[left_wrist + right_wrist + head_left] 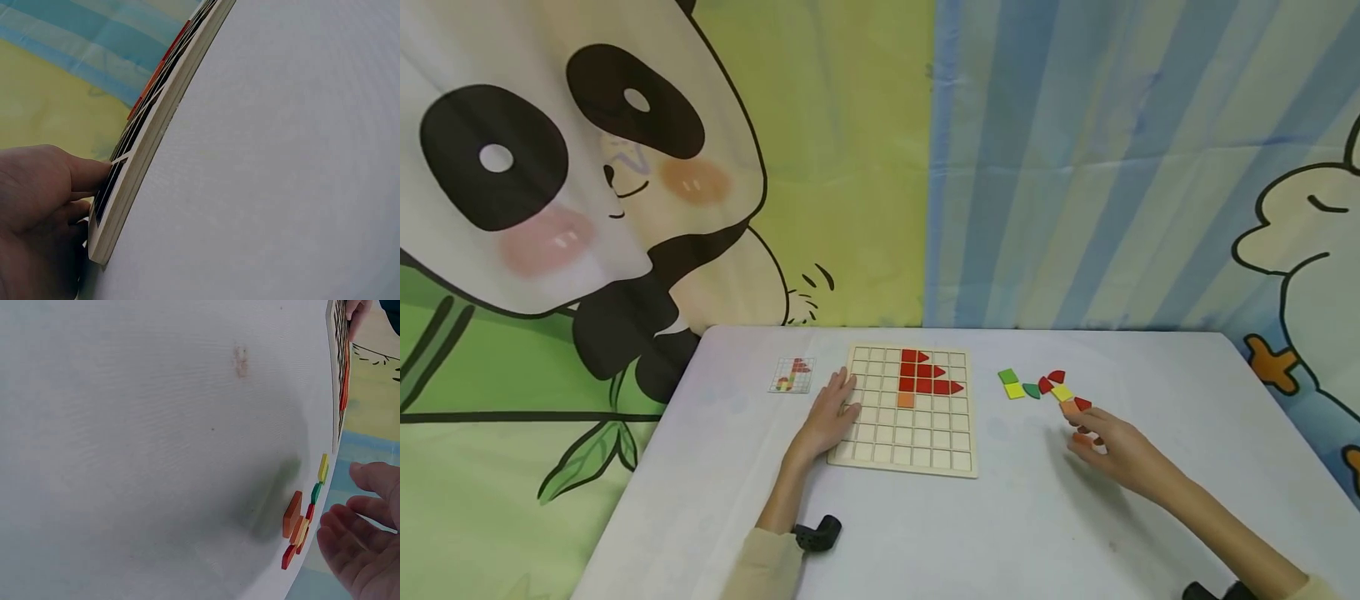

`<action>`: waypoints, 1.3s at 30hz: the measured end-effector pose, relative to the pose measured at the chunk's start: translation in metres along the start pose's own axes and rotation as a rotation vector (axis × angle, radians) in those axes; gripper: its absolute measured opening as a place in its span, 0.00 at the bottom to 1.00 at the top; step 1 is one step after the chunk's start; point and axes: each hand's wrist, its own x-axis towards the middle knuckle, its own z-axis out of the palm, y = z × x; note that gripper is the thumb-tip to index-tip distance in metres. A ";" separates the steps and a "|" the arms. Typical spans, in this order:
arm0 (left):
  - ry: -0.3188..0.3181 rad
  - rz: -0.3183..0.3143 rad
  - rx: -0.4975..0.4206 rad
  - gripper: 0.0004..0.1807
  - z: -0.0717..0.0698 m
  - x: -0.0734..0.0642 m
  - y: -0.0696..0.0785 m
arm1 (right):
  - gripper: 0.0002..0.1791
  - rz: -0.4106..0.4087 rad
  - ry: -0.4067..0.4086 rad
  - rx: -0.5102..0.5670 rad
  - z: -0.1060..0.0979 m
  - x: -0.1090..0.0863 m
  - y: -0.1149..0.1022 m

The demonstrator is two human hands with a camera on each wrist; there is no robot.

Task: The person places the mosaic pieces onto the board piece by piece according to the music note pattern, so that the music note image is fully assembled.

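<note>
My left hand [831, 412] rests on the left edge of a pale wooden grid board [898, 458], fingers stretched along it and thumb over the squares. Red tiles [925, 386], some pointed, form rows in the upper cells, with an orange square tile [906, 400] below them. On the right, my right hand [1108, 446] reaches over loose tiles, thumb and fingers apart. Nearest to its fingertips is an orange tile [1066, 407]. Another orange tile [292, 514] lies on the table in the right wrist view, partly hidden by the hand in the head view.
Beside the right hand lie yellow [1062, 392], green [1007, 377], dark green [1032, 391] and red [1057, 376] tiles. A small printed pattern card [792, 375] lies left of the board. Behind the white table [700, 467] hangs a cartoon curtain [850, 167].
</note>
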 end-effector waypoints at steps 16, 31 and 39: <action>0.004 0.007 -0.001 0.32 -0.001 0.001 0.002 | 0.15 0.103 -0.051 -0.098 0.011 -0.009 0.013; -0.032 0.010 -0.012 0.32 -0.004 0.001 -0.004 | 0.12 0.141 -0.010 -0.094 0.017 -0.008 0.017; -0.031 0.008 -0.008 0.32 -0.004 0.001 -0.006 | 0.13 0.154 -0.005 -0.110 0.018 -0.008 0.015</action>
